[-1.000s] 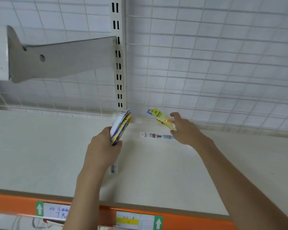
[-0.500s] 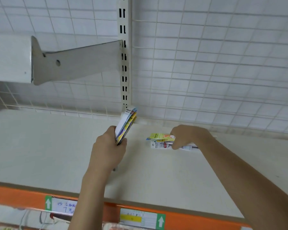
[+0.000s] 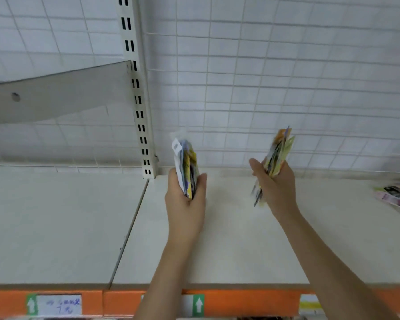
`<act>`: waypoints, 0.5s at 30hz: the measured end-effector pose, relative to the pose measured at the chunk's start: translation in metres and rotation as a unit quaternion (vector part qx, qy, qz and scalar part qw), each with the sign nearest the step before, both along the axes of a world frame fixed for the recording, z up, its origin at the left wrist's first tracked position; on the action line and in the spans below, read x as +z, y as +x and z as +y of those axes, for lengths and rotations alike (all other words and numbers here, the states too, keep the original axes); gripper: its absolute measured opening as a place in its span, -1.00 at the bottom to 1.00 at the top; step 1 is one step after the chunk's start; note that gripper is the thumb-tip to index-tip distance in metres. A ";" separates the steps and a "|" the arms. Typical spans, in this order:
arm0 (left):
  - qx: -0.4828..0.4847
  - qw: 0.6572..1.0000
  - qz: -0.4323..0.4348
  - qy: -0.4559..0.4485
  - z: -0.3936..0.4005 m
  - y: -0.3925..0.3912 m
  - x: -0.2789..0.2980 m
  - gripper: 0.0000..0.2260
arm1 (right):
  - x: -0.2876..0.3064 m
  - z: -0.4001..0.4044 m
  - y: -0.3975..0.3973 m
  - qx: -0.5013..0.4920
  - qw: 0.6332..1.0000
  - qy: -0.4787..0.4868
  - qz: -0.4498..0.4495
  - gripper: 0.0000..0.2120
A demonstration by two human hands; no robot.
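A person's left hand [image 3: 185, 199] grips a stack of flat packets [image 3: 187, 165] on end above a pale shop shelf [image 3: 56, 227], the fingers [image 3: 173, 181] curled round one side of the stack and the thumb pressed to the other. The right hand [image 3: 275, 188], well apart from it, clasps a second bundle [image 3: 278, 153] of yellow and orange packets in the same way. This bundle is tilted slightly to the right and blurred, and its lower end sticks out beneath the palm. Both bundles are held clear of the shelf, in front of the white wire grid [image 3: 263, 77] at its back. A slotted upright post [image 3: 136, 100] rises just left of the left hand, with a grey bracket [image 3: 56, 93] jutting from it. More packets [image 3: 397, 195] lie flat at the shelf's far right edge. An orange price rail [image 3: 240, 301] with a handwritten label [image 3: 59, 304] runs along the front.
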State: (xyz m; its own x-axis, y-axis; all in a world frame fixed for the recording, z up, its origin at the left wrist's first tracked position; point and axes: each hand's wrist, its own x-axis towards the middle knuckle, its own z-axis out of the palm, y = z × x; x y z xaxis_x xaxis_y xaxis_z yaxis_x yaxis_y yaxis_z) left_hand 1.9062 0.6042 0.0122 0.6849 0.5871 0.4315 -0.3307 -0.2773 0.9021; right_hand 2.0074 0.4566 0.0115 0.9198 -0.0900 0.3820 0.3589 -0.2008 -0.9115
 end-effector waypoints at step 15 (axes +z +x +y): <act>0.051 0.975 0.218 0.008 -0.009 0.024 -0.037 -0.85 | -0.032 -0.025 -0.002 0.004 0.987 -0.130 0.090 -0.71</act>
State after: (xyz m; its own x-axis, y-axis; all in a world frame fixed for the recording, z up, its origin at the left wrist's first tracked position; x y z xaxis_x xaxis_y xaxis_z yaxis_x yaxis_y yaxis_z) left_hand 1.9304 0.5955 -0.0250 0.7437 0.6572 0.1224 0.1127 -0.3038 0.9460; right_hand 2.0059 0.4316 -0.0206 0.9753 -0.0028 0.2210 0.1978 -0.4349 -0.8785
